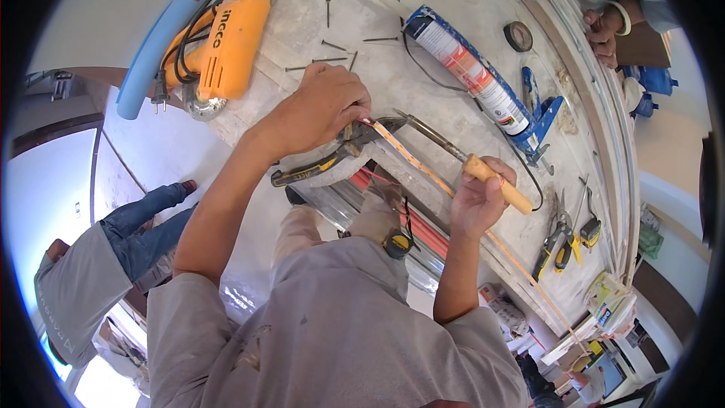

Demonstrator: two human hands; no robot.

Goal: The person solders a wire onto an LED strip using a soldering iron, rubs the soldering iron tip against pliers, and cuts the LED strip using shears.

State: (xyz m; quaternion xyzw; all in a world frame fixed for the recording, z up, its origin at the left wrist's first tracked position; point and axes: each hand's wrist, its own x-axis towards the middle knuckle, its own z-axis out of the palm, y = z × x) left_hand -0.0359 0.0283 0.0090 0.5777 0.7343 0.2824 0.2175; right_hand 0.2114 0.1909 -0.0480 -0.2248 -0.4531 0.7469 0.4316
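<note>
My left hand [325, 109] is closed around pliers with black and yellow handles [321, 165], pressing them down on a dusty white worktop [453, 0]. The jaws sit at the end of a thin orange-yellow strip [423, 170] that runs diagonally to the lower right. Wrapped around the wooden handle [504, 187] of a tool is my right hand [474, 200]. The tool's metal shaft [434, 138] points up-left toward the pliers' jaws and the strip's end.
An orange power tool [226, 38] with a coiled cord and a blue tube [162, 45] lie at the upper left. Loose nails [332, 47], a sealant cartridge in a blue caulking gun [472, 75], a tape roll [518, 36] and hand tools [560, 238] lie about. Another person's hand [604, 30] rests top right; someone crouches lower left [98, 272].
</note>
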